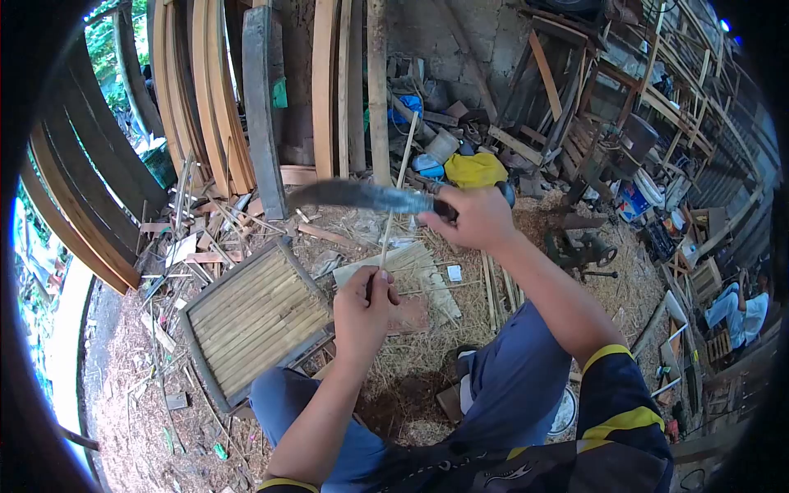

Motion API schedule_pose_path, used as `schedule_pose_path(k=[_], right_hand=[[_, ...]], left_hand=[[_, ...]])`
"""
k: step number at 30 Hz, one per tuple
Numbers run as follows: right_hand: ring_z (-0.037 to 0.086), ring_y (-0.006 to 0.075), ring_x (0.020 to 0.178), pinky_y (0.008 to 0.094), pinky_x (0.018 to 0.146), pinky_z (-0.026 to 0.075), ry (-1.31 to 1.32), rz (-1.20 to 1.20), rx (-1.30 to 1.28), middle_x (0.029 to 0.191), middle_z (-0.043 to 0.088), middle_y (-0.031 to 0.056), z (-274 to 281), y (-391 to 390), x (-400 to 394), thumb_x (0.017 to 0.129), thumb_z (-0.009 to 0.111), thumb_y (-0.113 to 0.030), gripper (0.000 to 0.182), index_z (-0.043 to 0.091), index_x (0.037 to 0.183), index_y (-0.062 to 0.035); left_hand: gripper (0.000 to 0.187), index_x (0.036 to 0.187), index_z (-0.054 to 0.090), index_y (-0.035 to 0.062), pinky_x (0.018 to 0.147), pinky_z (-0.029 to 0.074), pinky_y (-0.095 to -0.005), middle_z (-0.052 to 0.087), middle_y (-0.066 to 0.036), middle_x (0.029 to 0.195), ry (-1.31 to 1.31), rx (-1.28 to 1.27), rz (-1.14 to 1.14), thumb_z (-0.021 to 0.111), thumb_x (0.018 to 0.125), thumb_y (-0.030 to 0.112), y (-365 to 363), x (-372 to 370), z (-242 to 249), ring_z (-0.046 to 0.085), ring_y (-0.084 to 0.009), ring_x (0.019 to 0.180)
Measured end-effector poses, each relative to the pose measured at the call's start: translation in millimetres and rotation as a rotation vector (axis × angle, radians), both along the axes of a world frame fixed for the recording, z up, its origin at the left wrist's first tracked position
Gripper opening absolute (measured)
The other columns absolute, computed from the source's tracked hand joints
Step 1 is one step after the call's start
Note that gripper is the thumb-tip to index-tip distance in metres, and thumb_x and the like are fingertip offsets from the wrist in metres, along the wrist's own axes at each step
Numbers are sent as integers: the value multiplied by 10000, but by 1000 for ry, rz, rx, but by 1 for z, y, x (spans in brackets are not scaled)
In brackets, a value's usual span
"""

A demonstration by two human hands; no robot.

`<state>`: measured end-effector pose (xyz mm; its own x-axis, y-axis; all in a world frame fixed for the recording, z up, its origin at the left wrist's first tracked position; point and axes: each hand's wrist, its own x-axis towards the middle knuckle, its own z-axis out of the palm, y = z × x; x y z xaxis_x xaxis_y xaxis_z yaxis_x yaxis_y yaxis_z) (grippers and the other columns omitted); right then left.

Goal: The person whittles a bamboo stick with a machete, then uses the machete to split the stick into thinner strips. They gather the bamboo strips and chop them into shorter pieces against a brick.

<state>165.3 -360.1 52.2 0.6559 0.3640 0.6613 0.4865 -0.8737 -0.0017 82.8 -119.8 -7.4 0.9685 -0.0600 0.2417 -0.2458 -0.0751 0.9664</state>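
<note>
My left hand (362, 310) grips one thin bamboo stick (393, 194), standing up in front of me. My right hand (477, 218) squeezes one big knife (355, 195), its blade crossing the stick. One slatted bamboo frame (251, 319) lies on the ground just beside my left knee.

My left hand (362, 308) grips a thin bamboo strip (393, 205) upright; my right hand (477, 215) holds the knife (362, 195) across it.

A thin pale bamboo strip (393, 197) stands nearly upright, pinched at its lower end — a dark, broad-bladed knife (357, 195) lies crosswise against it, blade pointing left.
</note>
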Motion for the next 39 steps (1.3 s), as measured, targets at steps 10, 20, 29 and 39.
schedule_pose_path(k=[10,20,29,39], right_hand=[[671,328,581,451,567,527,135,40,-26,601,627,94,0,-1,-7,886,625,-694,609,658,763,-99],[673,334,582,431,548,527,20,66,-95,609,647,97,5,-6,-9,903,646,-642,564,644,741,-101],[655,322,566,430,526,499,46,85,-134,609,618,95,-9,9,-19,880,695,-620,540,659,758,-96],[666,340,589,446,556,521,214,17,-87,639,654,102,-12,12,-13,895,677,-608,520,675,764,-104]], left_hand=[[189,974,635,-40,641,466,-278,635,-65,726,-10,-63,4,536,1053,99,3,-2,0,593,-113,667],[204,971,650,-38,632,452,-270,645,-57,712,-39,-16,27,549,1053,119,2,-4,1,583,-103,659],[202,994,647,-43,646,449,-260,666,-67,738,14,-43,5,543,1060,116,3,-1,-2,594,-97,678],[176,1013,639,-54,664,472,-271,671,-82,741,0,-73,22,552,1050,95,3,1,-11,620,-111,688]])
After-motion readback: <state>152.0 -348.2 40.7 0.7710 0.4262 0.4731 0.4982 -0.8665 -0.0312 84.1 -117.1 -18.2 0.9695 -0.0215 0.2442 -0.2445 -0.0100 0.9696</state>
